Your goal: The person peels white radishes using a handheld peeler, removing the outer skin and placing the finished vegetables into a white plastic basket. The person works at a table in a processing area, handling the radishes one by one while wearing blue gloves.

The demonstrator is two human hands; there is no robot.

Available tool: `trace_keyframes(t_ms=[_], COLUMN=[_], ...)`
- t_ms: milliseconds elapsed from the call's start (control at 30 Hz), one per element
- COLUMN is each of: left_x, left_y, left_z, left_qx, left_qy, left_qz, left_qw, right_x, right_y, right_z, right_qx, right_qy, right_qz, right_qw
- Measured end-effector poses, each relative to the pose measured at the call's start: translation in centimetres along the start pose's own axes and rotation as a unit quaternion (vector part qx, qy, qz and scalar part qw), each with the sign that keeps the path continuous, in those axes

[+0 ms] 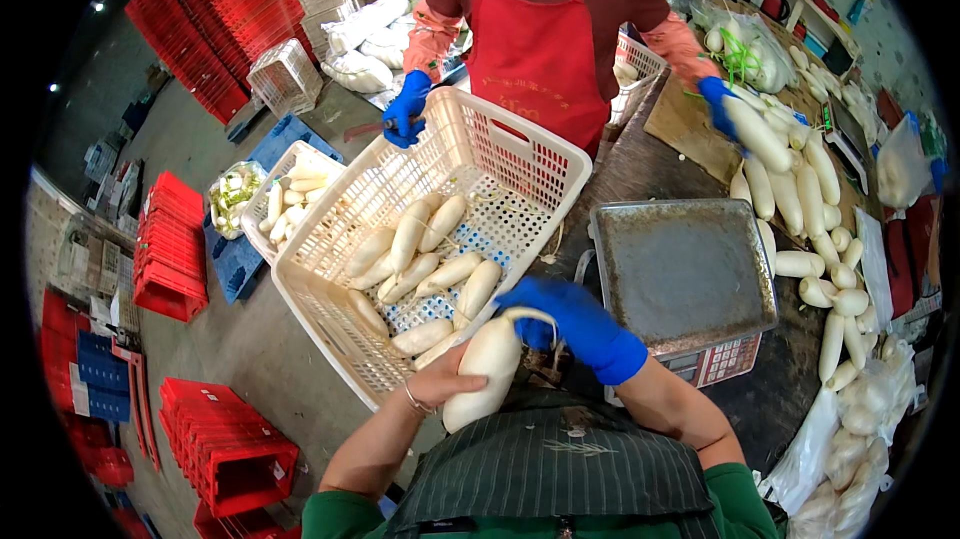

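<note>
My bare left hand (440, 379) is wrapped round a large white daikon (492, 364), held upright in front of my apron. Its thin tail curls over at the top. Close against that tail is my right hand (575, 324) in a blue glove, its fingers curled and smeared by motion. Whatever it grips is hidden. Just beyond, a cream plastic crate (330, 339) stands tilted on the bench edge with several daikons (410, 239) inside. To the right of my gloved hand lies a scale with a worn metal platform (685, 269).
Opposite me a co-worker in a red apron (535, 49) has one gloved hand (407, 109) by the crate's far corner and the other at a daikon (757, 134). More daikons (800, 194) pile up on the right. Stacked red crates (225, 449) stand on the floor at left.
</note>
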State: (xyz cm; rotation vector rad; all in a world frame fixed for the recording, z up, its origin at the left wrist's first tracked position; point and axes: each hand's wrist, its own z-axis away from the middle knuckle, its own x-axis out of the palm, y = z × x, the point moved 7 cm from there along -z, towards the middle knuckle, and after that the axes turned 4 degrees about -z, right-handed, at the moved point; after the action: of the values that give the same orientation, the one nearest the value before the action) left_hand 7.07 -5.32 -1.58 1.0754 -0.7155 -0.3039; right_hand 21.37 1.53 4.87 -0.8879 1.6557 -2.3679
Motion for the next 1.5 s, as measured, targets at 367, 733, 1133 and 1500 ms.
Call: trace_keyframes(t_ms=[367,733,1133,1500], left_x=[-3.4,-3.0,-0.5,2.8], left_y=[-3.0,-1.6,0.0,4.3], left_z=[1.5,0.9,-0.3,-0.3], left_qx=[0.062,0.053,0.062,0.061], left_qy=[0.045,0.016,-0.054,0.115], left_qz=[0.349,0.244,0.359,-0.265], left_qw=[0.934,0.968,0.930,0.955], right_x=[-6.4,-4.0,-0.6,1.3], right_y=[8.0,11.3,2.8,-1.3], right_z=[0.4,5.1,7.8,5.6], right_qx=[-0.063,0.195,0.066,-0.209], right_qy=[0.329,0.116,0.062,0.111], right_qz=[0.571,-0.058,-0.044,0.569], right_qw=[0.749,0.972,0.995,0.788])
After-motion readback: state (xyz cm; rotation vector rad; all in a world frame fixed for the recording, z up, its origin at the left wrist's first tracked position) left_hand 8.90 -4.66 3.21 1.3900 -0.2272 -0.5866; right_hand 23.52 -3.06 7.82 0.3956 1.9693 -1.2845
